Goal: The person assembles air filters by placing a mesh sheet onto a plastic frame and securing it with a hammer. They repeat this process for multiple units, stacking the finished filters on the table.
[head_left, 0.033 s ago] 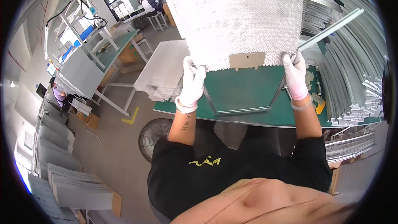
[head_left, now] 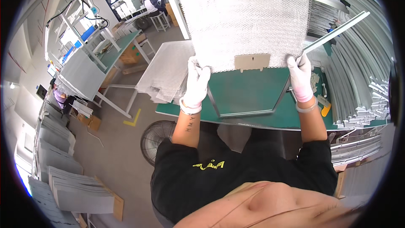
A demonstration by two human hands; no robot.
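Observation:
A large silvery mesh sheet (head_left: 249, 21) is raised in front of me, and I grip its near corners with both hands. My left hand (head_left: 197, 82), in a white glove, is closed on the left corner. On the right corner my gloved right hand (head_left: 300, 78) is closed too. A small beige plate (head_left: 252, 62) with tabs is on the sheet's near edge, between the hands. Below lies a grey metal frame (head_left: 247, 114) on the green worktable (head_left: 249, 88); the sheet hides its far part. A long metal strip (head_left: 337, 33) slants up to the right beyond my right hand.
A stack of mesh sheets (head_left: 166, 69) lies left of my hands. Bundled metal profiles (head_left: 354, 71) crowd the right. A yellow-handled tool (head_left: 325, 109) lies near my right wrist. A floor fan (head_left: 157, 141) stands below left. Two people (head_left: 151, 2) work farther off.
The mesh sheet's left edge has shifted slightly to the right, uncovering more of a white post behind it. My left hand has moved a little right with it; my right hand looks nearly still.

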